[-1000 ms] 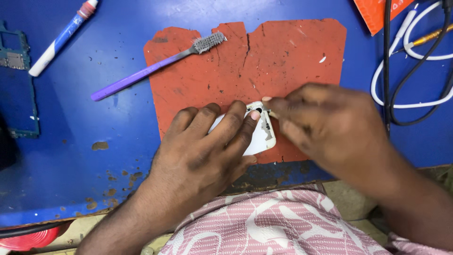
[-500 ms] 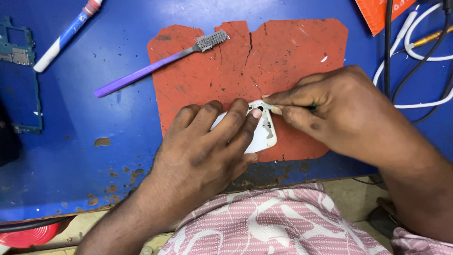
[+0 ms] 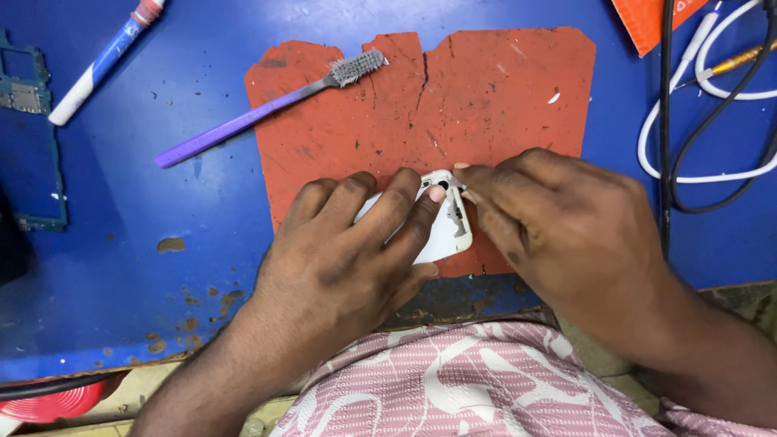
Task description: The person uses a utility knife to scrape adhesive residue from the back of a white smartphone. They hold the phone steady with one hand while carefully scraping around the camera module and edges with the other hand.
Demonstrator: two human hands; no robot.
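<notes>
The left hand (image 3: pixel 340 259) presses flat on the white phone shell (image 3: pixel 441 235); it looks light, thin and brittle. The right hand (image 3: pixel 558 235) pinches closed at its top corner (perhaps on a fine tool), so edges seem safest.

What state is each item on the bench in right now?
White phone casing: flat on the red mat, inner side up, mostly covered.
Left hand: pressed flat on the casing.
Right hand: fingertips pinched at the casing's top edge; any tool hidden.
Red mat: flat, cracked, scuffed.
Purple brush: lying loose, untouched.
Blue-and-white pen: capped, lying idle.
Circuit board: bare, set aside.
Cables: looped, loose.
</notes>
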